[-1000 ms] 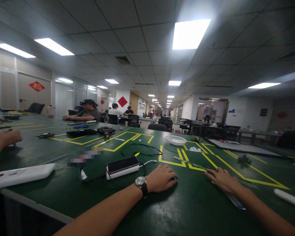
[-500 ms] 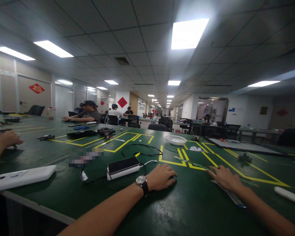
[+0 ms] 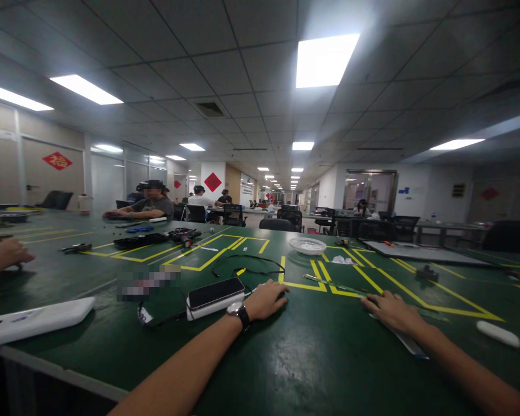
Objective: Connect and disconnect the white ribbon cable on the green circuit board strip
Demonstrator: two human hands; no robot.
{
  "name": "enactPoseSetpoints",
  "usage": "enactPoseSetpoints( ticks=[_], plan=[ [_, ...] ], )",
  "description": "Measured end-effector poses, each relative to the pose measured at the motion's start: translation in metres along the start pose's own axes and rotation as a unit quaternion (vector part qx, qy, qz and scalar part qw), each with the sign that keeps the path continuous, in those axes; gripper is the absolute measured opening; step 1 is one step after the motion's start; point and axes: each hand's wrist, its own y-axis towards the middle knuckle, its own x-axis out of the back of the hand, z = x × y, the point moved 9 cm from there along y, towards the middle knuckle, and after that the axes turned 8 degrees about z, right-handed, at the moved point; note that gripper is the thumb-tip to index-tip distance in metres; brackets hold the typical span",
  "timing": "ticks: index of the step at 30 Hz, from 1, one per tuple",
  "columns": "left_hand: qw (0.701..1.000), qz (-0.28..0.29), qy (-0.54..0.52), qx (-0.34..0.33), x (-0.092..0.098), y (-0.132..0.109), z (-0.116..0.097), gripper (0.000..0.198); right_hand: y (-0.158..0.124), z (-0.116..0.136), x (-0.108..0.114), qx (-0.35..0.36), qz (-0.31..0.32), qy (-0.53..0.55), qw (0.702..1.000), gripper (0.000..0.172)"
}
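Note:
My left hand (image 3: pixel 266 299), with a wristwatch (image 3: pixel 239 312) on its wrist, rests palm down on the green table (image 3: pixel 312 358) with fingers curled loosely, just right of a phone on a white power bank (image 3: pixel 214 296). Nothing shows in it. My right hand (image 3: pixel 392 312) lies flat on the table, fingers stretched forward over a long thin metal strip (image 3: pixel 405 342) that runs under the wrist. A thin tool (image 3: pixel 329 283) lies just beyond its fingertips on the yellow tape lines.
A white mesh bowl (image 3: pixel 307 245), black cable (image 3: pixel 247 263), white device (image 3: pixel 34 320) and white oblong object (image 3: pixel 498 334) sit on the table. Another person's hand (image 3: pixel 6 254) rests at far left. Seated people (image 3: pixel 153 199) work at the far end.
My left hand has slid left and slightly back, closer to the phone. My right hand has barely moved. The view has tilted slightly.

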Motion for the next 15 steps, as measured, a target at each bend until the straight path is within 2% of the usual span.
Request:
enactPoseSetpoints(
  ticks=[4, 15],
  plan=[
    [1.000, 0.007, 0.012, 0.014, -0.003, 0.002, 0.015, 0.032, -0.002, 0.002, 0.002, 0.008, -0.003, -0.005, 1.000, 0.072],
    [0.998, 0.012, 0.043, 0.035, -0.003, 0.003, 0.028, 0.034, -0.003, 0.004, 0.000, 0.019, -0.001, -0.018, 1.000, 0.072]
  ],
)
